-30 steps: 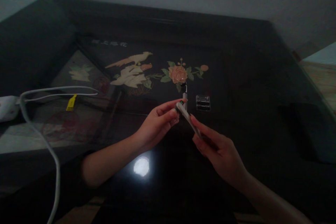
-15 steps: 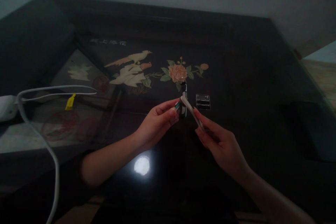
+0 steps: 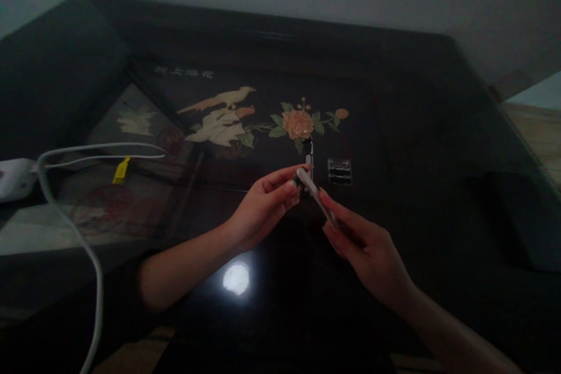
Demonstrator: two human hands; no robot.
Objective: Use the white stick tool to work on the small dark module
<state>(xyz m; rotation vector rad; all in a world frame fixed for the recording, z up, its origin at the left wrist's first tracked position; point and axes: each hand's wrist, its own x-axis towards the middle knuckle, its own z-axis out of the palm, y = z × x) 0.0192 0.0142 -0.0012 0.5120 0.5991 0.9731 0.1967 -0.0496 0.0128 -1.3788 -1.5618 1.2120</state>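
**Two hands meeting over the inlaid flower — small part and pale strip**

Landmark: the inlaid flower (image 3: 298,123) in the dark bench (image 3: 421,146).

Just below the flower, the left hand (image 3: 267,207) pinches a small dark part (image 3: 301,181) between thumb and fingertips, fingers closed on it. The right hand (image 3: 368,248) holds a thin pale strip (image 3: 316,196), fingers wrapped round its lower end; the strip's upper tip touches the dark part. Both are held above the bench, not resting on it.

Risk, as I judge it: the pinch is shallow and the light poor, so the part could slip and vanish on the dark, glossy surface.

Right of the flower and below it lies a small clear case (image 3: 339,170). Well to the flower's left, a white cable (image 3: 70,219) with a yellow tag (image 3: 120,170) loops from a white adapter (image 3: 13,178). The room is dim, with pale walls; a lamp reflection (image 3: 235,278) glares below the hands.
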